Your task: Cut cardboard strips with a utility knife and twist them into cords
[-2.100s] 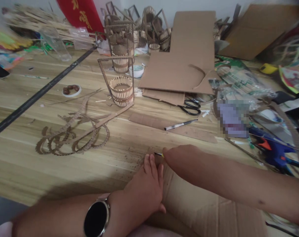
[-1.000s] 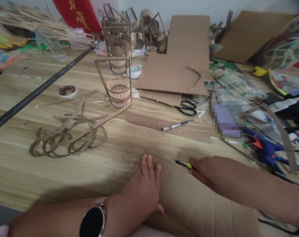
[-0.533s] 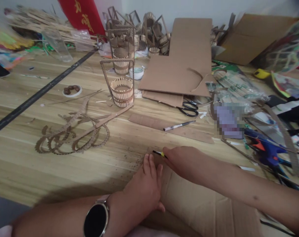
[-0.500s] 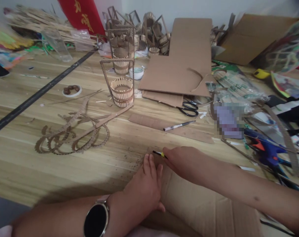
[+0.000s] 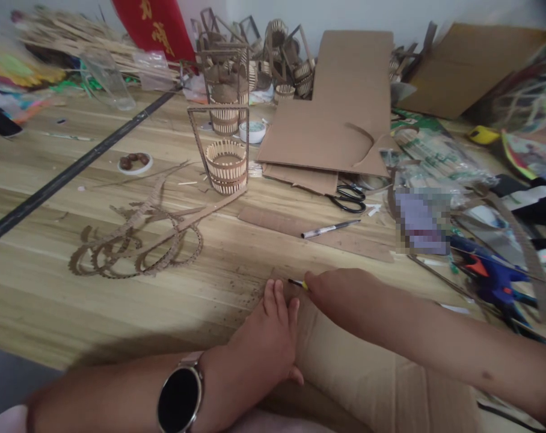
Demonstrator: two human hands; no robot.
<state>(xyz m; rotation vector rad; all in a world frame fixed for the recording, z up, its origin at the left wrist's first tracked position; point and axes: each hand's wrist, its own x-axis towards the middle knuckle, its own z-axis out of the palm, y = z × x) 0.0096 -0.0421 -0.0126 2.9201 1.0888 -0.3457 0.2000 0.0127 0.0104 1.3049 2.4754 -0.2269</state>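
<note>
My left hand (image 5: pixel 266 337) lies flat with its fingers stretched out, pressing on the far left edge of a cardboard sheet (image 5: pixel 358 367). In my right hand (image 5: pixel 336 294) is a utility knife with a yellow body (image 5: pixel 305 285) and a dark blade (image 5: pixel 295 282). The blade points left, just beyond the left fingertips, low over the cardboard's far edge; whether it touches cannot be made out. Most of the knife is hidden inside my right fist.
A pen (image 5: pixel 331 229) lies on a cardboard strip (image 5: pixel 273 224), near black scissors (image 5: pixel 350 198). Curled cardboard strips (image 5: pixel 138 246) and a small stick basket (image 5: pixel 226 167) are left of centre. Larger cardboard (image 5: pixel 331 135) sits behind; a blue glue gun (image 5: pixel 489 270) is on the right.
My right hand with the knife has shifted slightly right, so the blade is a little farther from my left fingertips. My left hand stays pressed in place. The whole view has shifted slightly.
</note>
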